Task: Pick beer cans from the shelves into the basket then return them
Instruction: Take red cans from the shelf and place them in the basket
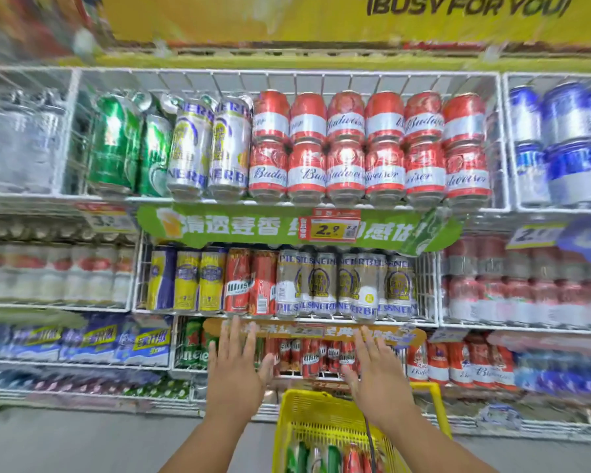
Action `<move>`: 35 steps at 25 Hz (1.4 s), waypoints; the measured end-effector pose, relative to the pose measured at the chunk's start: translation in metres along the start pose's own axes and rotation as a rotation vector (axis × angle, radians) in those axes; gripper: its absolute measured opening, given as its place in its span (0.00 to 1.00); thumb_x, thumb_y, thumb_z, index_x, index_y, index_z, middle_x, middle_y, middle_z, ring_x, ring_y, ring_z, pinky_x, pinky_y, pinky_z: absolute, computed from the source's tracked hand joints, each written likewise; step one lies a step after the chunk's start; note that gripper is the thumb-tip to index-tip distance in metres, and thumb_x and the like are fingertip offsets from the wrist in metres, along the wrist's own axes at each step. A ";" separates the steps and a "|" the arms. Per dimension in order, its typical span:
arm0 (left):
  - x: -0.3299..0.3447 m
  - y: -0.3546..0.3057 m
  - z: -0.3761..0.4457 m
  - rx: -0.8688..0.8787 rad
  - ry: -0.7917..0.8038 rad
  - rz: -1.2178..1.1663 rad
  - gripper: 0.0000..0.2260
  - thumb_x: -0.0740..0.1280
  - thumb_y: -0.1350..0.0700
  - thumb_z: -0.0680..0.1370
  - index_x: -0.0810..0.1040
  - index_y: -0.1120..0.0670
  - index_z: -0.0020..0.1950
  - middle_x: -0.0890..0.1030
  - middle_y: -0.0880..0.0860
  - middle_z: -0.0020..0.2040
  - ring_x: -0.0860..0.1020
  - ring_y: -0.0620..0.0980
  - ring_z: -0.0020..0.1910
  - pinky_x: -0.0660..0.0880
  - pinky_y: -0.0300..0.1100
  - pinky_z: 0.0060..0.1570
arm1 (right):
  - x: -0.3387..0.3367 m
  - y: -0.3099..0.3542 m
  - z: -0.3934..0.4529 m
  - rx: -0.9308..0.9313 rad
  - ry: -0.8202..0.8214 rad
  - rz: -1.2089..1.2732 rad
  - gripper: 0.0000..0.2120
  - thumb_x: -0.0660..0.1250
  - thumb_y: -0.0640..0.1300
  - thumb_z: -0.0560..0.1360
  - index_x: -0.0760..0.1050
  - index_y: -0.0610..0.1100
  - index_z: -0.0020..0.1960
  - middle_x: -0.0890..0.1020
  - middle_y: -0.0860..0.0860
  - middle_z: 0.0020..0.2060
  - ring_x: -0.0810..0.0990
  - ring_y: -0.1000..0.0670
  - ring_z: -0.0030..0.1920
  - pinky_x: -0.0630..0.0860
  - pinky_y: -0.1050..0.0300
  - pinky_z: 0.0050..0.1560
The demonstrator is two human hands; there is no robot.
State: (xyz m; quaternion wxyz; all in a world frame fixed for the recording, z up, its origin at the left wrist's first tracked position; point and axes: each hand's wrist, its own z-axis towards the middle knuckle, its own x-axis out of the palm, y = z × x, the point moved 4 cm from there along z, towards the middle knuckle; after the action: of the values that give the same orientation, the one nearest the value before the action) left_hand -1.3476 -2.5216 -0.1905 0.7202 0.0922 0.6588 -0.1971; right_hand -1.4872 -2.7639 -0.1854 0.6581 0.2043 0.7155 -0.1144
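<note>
Beer cans are stacked pretty much everywhere on the white wire shelves (325, 199), all standing upright with the long axis vertical and the labels faced outward. On the top shelf, red Budweiser cans (369, 148) are piled in 2 layers, with 2 silver Pilsner cans (209, 148) and green cans (130, 145) kept just to their left. On the shelf below, yellow cans (198, 279), 2 red cans (249, 281) and a row of silver Pilsner cans (347, 285) are lined up side by side. A yellow price tag (330, 228) marked 2.9 is clipped on the shelf edge between the 2 levels, over a green banner (226, 227).

Down low, a yellow basket (321, 414) is seen in front of the shelves, and a few cans (325, 457) are already held in it: green, silver and red ones, only the tops visible, so their exact lean can't be told.

Both hands are raised in front of the lower shelves, above the basket. The left hand (234, 370) is held flat with fingers straight and slightly apart, nothing gripped. The right hand (377, 370) is the same, fingers spread and empty. Neither is touching a can. The edges of the view are blurred.
</note>
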 end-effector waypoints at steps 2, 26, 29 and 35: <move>-0.011 0.009 0.003 -0.027 0.008 0.002 0.38 0.32 0.30 0.78 0.54 0.47 0.82 0.47 0.54 0.83 0.48 0.57 0.82 0.44 0.57 0.77 | -0.009 0.008 -0.001 -0.042 -0.011 0.000 0.40 0.34 0.68 0.79 0.45 0.45 0.83 0.49 0.48 0.82 0.48 0.44 0.82 0.54 0.45 0.80; -0.077 0.093 0.043 0.016 0.028 -0.025 0.38 0.33 0.29 0.75 0.40 0.45 0.82 0.36 0.51 0.82 0.37 0.53 0.81 0.42 0.55 0.80 | -0.053 0.107 0.044 -0.097 -0.061 0.078 0.36 0.48 0.63 0.83 0.39 0.47 0.83 0.43 0.49 0.82 0.41 0.46 0.82 0.46 0.48 0.81; -0.067 0.120 0.076 0.079 0.095 -0.016 0.36 0.37 0.30 0.78 0.38 0.45 0.82 0.35 0.51 0.82 0.36 0.53 0.81 0.42 0.55 0.80 | -0.044 0.136 0.058 -0.034 -0.053 0.079 0.36 0.49 0.62 0.83 0.39 0.46 0.83 0.43 0.49 0.82 0.42 0.46 0.82 0.47 0.48 0.81; -0.053 0.152 0.119 0.180 0.128 -0.004 0.34 0.43 0.32 0.81 0.41 0.47 0.83 0.40 0.53 0.83 0.42 0.55 0.82 0.47 0.55 0.80 | -0.042 0.173 0.067 0.052 -0.056 0.050 0.37 0.50 0.63 0.83 0.42 0.44 0.83 0.47 0.49 0.82 0.45 0.45 0.82 0.50 0.48 0.81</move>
State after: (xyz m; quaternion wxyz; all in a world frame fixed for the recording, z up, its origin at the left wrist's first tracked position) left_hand -1.1806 -2.4220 -0.1444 0.6651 0.1675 0.6833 -0.2504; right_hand -1.3484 -2.6446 -0.1325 0.6750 0.2359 0.6884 -0.1218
